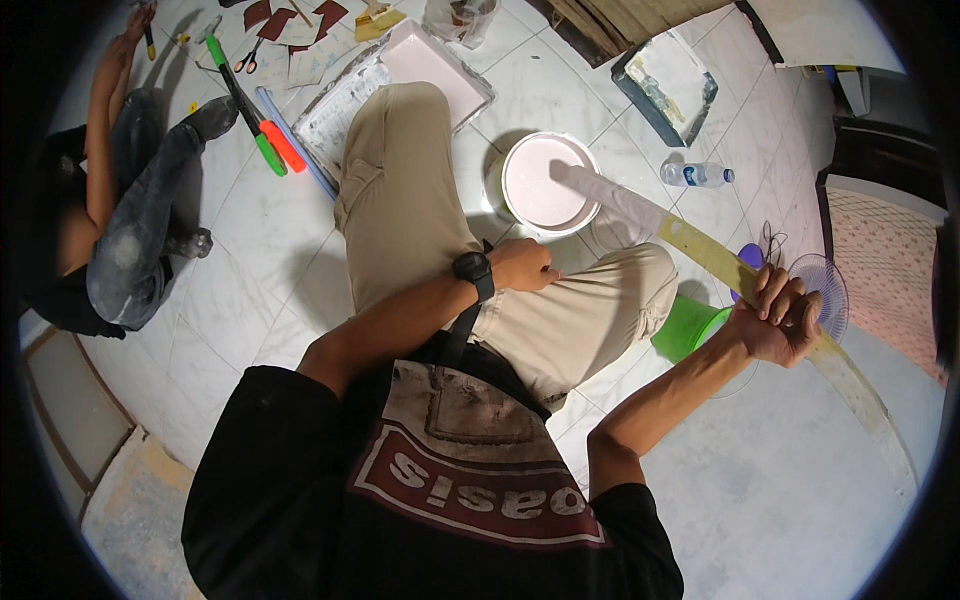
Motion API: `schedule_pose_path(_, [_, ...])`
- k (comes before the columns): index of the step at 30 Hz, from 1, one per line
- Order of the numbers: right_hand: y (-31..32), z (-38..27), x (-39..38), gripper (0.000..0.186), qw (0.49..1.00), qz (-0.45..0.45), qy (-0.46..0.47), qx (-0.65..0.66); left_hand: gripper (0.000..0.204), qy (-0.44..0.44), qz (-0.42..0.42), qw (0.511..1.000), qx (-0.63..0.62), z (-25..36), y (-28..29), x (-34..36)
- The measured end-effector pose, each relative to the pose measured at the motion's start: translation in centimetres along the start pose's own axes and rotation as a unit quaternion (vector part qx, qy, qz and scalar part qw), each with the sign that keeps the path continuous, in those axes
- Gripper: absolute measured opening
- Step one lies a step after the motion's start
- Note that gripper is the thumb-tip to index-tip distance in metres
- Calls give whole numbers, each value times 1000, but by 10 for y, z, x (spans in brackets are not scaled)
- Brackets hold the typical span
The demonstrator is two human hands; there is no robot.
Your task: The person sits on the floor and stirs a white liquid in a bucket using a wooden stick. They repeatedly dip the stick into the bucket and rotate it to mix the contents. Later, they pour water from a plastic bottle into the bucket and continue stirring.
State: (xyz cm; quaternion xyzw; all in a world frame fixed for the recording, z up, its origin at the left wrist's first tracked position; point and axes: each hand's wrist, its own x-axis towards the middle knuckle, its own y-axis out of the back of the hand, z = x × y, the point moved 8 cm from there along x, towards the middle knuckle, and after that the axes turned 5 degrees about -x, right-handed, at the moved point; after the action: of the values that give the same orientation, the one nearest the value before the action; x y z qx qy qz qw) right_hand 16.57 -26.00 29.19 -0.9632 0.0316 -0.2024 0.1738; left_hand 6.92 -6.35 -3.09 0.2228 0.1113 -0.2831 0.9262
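Note:
My right hand is wrapped round a long flat wooden slat, yellowish in the middle and coated whitish toward its far end. That end dips into pale pink paint in a round white bucket. The slat's other end reaches past my hand to the lower right. My left hand, below a black wristwatch, rests on my lap with its fingers curled in and nothing visible in them.
A paint tray lies beyond my knee, a smaller dark tray at far right. Nearby are a water bottle, green bucket and fan. At left, a co-worker sits near a roller pole and scissors.

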Motion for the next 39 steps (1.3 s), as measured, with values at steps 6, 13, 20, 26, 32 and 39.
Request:
schedule_pose_path(6, [-6, 14, -4, 34, 999, -31, -15, -10, 51, -4, -10, 1000, 7, 1, -2, 2])
schedule_pose_path(13, [-32, 104, -30, 33, 992, -79, -95, -27, 51, 5, 10, 1000, 5, -2, 1, -1])
schedule_pose_path(20, [-61, 205, -48, 34, 993, -35, -108, -35, 50, 11, 7, 1000, -3, -2, 1, -2])
schedule_pose_path(26, [-54, 224, -22, 37, 994, -34, -85, -66, 49, 23, 15, 999, -22, -1, 4, -4])
schedule_pose_path(32, [-12, 220, -41, 38, 990, -3, -119, -71, 33, -87, 213, 969, -87, 57, 62, -31])
schedule_pose_path(39, [-19, 230, -85, 23, 956, -64, -5, -285, 61, -379, 363, 830, -186, 215, 178, -82])
